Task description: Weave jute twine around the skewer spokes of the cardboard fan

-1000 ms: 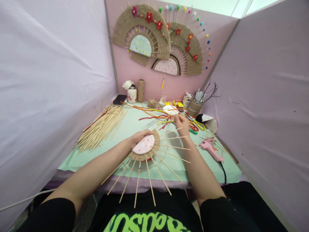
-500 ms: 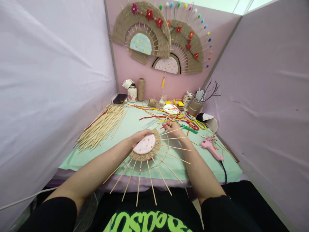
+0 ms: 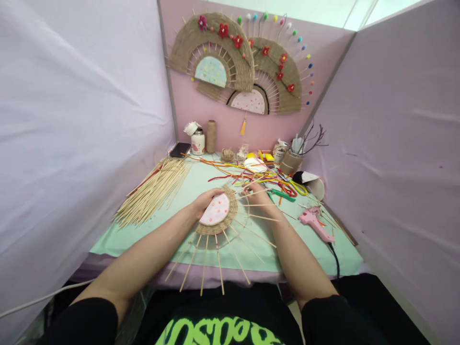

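Note:
My left hand [image 3: 209, 200] is closed on the upper left edge of a half-round fan [image 3: 215, 213]. The fan has a pink-white dotted centre, a woven twine band [image 3: 224, 225] and bare thin sticks [image 3: 220, 263] spreading toward me and to the right. My right hand [image 3: 257, 195] is just beyond the fan's right side, fingers pinched together behind the uppermost sticks. A thin strand of twine [image 3: 248, 207] runs from near these fingers, looping around below the band. The exact grip of the right fingertips is partly hidden.
A stick pile [image 3: 154, 191] lies left. Coloured pipe cleaners [image 3: 230, 165], green-handled pliers [image 3: 282, 194] and a pink glue gun [image 3: 316, 224] with cord lie behind and right. A bottle [image 3: 197, 142] and twine spool [image 3: 211, 136] stand behind; finished fans [image 3: 212, 28] hang on the pink wall.
The fan has turned slightly in my left hand, its lower sticks swinging to the right. My right hand stays near the same spot, still pinched. The view has tilted up slightly.

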A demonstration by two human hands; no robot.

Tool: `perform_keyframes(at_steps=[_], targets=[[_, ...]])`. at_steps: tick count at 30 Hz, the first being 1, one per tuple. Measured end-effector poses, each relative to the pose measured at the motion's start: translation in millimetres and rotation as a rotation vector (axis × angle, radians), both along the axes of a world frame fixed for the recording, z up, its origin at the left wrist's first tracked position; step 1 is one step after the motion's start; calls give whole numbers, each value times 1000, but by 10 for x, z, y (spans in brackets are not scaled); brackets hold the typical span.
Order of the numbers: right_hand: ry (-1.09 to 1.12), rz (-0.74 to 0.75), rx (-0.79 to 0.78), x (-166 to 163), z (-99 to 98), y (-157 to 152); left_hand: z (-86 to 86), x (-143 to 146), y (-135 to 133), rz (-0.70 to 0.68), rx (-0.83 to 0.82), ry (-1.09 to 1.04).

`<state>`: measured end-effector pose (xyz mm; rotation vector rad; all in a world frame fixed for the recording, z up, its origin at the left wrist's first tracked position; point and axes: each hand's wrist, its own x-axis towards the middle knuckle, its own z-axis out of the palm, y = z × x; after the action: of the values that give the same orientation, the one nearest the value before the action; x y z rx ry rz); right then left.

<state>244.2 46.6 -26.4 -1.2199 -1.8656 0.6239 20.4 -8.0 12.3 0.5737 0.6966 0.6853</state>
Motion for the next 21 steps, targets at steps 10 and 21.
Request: perform_keyframes(at_steps=[10, 21], targets=[[-84, -209, -16, 381, 237, -81, 73, -194, 149, 256, 5, -8], [123, -654, -54, 1283, 702, -1488, 112, -141, 116, 269, -19, 72]])
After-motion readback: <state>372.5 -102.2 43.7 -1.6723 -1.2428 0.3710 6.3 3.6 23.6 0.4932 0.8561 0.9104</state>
